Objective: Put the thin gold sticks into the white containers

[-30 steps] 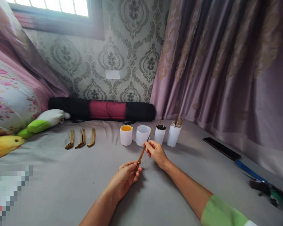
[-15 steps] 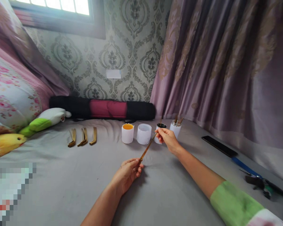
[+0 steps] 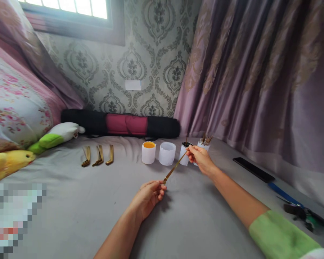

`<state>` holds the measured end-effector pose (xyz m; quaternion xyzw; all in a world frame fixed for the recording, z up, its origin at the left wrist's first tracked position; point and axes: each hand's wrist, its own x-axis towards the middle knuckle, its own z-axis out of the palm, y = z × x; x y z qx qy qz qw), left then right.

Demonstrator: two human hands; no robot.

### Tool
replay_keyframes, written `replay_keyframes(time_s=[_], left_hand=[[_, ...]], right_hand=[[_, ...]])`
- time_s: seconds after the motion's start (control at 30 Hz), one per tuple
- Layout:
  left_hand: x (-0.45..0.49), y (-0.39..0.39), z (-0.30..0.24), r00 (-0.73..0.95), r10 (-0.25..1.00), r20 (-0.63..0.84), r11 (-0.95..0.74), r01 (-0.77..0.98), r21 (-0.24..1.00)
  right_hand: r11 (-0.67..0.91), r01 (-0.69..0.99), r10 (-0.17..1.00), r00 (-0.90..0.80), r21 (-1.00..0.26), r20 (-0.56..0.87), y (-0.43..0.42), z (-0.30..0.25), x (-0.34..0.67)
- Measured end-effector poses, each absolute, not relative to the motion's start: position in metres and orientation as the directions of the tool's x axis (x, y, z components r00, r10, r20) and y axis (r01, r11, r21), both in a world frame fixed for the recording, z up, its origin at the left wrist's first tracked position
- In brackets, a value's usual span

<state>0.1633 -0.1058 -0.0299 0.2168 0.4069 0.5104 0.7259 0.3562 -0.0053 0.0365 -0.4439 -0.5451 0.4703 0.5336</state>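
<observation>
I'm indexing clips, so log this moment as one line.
left hand: grips brown stick, near end | right hand: pinches its far end | beyond right hand: dark-filled container

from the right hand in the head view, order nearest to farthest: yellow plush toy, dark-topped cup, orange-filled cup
Nearest first, from the right hand:
1. dark-topped cup, just to its left
2. orange-filled cup, farther left in the row
3. yellow plush toy, at the picture's left edge
</observation>
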Motion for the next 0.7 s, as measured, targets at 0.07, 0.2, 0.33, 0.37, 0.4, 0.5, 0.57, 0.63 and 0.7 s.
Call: replay_keyframes(time_s=[0.07, 0.2, 0.33, 0.37, 0.4, 0.5, 0.57, 0.63, 0.7], left_hand=[[0.161, -0.104, -0.031, 0.142, 0.915, -0.377, 0.384, -0.592, 0.709], [0.156, -0.1, -0.032, 0.15, 0.905, -0.399, 0.387, -0.681, 0.621], [0.148, -0.097, -0.03, 0.144, 0.893, -0.427, 0.369, -0.777, 0.51], [0.147, -0.097, -0.029, 0.139, 0.894, -0.426, 0.356, -0.797, 0.488], [0.145, -0.096, -0.029, 0.135, 0.896, -0.422, 0.343, -0.814, 0.469], [0.141, -0.095, -0.029, 0.133, 0.9, -0.414, 0.322, -0.844, 0.429], [0.14, -0.095, -0.03, 0.138, 0.902, -0.41, 0.32, -0.851, 0.416], [0.139, -0.094, -0.031, 0.141, 0.902, -0.408, 0.321, -0.852, 0.414], [0.139, -0.094, -0.032, 0.145, 0.903, -0.405, 0.322, -0.852, 0.412]], right_hand=[[0.165, -0.026, 0.986, -0.013, -0.986, 0.166, -0.004, 0.044, 0.362], [0.174, 0.007, 0.982, 0.073, -0.985, 0.174, 0.002, 0.064, 0.375], [0.219, 0.074, 0.962, 0.148, -0.973, 0.228, 0.012, 0.085, 0.391], [0.233, 0.087, 0.956, 0.164, -0.969, 0.245, 0.015, 0.09, 0.395], [0.242, 0.099, 0.949, 0.185, -0.965, 0.256, 0.018, 0.095, 0.398], [0.27, 0.144, 0.927, 0.229, -0.952, 0.298, 0.027, 0.11, 0.408], [0.279, 0.194, 0.91, 0.26, -0.941, 0.323, 0.033, 0.12, 0.413], [0.278, 0.245, 0.89, 0.299, -0.929, 0.345, 0.038, 0.129, 0.416], [0.29, 0.299, 0.865, 0.325, -0.909, 0.383, 0.044, 0.137, 0.419]])
